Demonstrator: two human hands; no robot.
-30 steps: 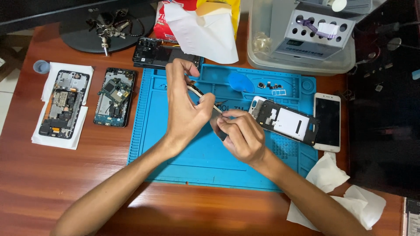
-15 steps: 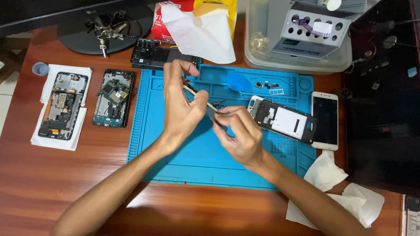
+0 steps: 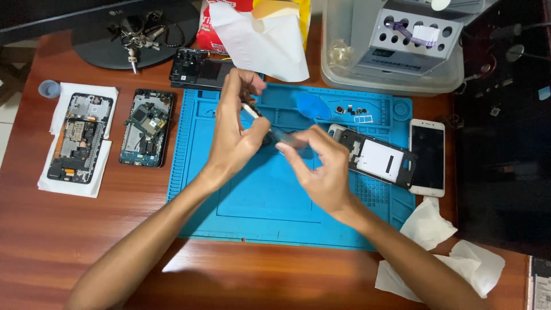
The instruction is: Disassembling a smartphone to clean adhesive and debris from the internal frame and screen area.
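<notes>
Wooden bench [image 3: 69, 241], blue repair mat [image 3: 258, 201], opened phones about.
Both hands, left [image 3: 235, 138] and right [image 3: 321, 166], pinch one small slim part [image 3: 274, 135]; likely light, fragile, best held by edges.

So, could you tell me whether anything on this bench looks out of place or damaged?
Nothing looks spilled or broken by accident. Three opened phones lie with their insides showing, and crumpled tissues sit off the blue mat at its right corner. The left hand and right hand pinch a small tool between them.
</notes>
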